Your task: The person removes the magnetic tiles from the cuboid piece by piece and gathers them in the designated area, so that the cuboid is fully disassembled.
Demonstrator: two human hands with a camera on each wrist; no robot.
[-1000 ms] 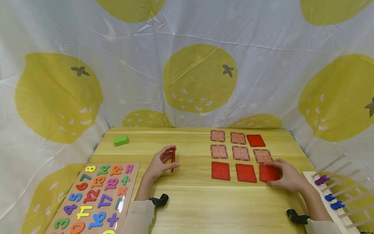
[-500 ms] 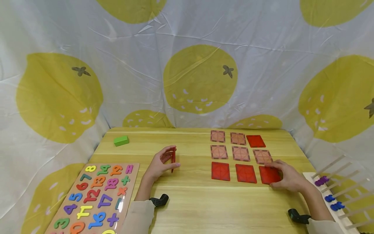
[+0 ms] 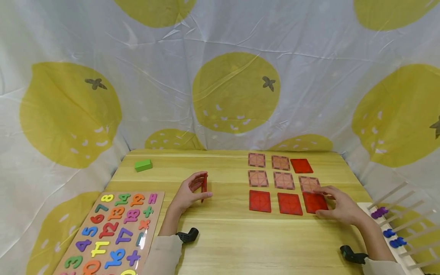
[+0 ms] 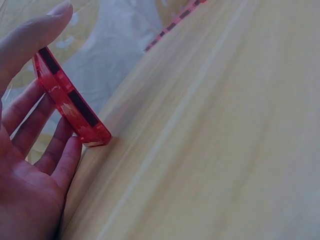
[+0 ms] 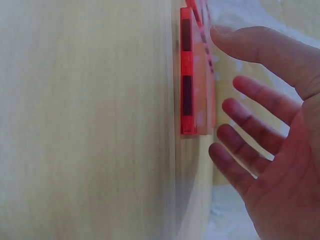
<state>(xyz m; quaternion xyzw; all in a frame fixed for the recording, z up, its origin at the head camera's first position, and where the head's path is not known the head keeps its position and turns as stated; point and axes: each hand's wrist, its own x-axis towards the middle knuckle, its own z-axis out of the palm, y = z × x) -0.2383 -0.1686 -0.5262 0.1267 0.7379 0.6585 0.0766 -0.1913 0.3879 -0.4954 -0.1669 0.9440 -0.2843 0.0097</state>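
My left hand (image 3: 189, 191) pinches a red square magnetic tile (image 4: 75, 102) between thumb and fingers. That tile stands upright on edge, its lower corner near the tabletop. On the right, several square magnetic tiles lie flat in three rows; the front row is deeper red, most of the others pinkish. My right hand (image 3: 340, 206) hovers at the front-right red tile (image 3: 314, 202), fingers spread and loosely bent. In the right wrist view a red tile (image 5: 187, 70) lies flat on the table, with the thumb and fingers apart from it.
A board of colourful numbers (image 3: 113, 233) lies at the front left. Behind it sits a green block (image 3: 143, 165). A pegged wooden rack (image 3: 395, 236) with purple and blue pieces stands along the right edge. A lemon-print cloth (image 3: 237, 91) hangs behind the table.
The front-right red tile shifts slightly towards the right, then back left into line with its row. My right hand has come off it. The left hand keeps still with its tile.
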